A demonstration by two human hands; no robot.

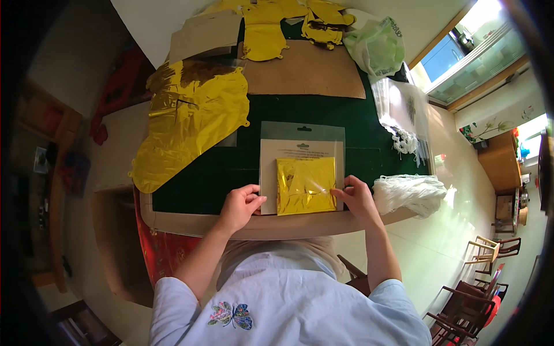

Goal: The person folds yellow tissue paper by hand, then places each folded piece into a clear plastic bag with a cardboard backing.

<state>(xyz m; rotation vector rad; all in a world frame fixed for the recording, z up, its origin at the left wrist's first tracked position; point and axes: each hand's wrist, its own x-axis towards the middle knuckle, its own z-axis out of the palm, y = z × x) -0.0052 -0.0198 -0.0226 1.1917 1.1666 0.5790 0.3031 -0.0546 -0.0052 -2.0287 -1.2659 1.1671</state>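
Note:
On the dark green table top in front of me lies a clear plastic bag with a hang hole at its top. Inside or under it shows a brown card with small print. A folded square of gold foil balloon lies over the card's lower part. My left hand is closed, thumb and forefinger pinching at the bag's lower left edge. At the right edge my right hand is closed on the bag, its thumb reaching the foil's side.
A large flat gold foil balloon spreads at the left. Farther back are cardboard sheets and more gold foil. On the right lie a white string bundle, clear bags and a pale green plastic bag.

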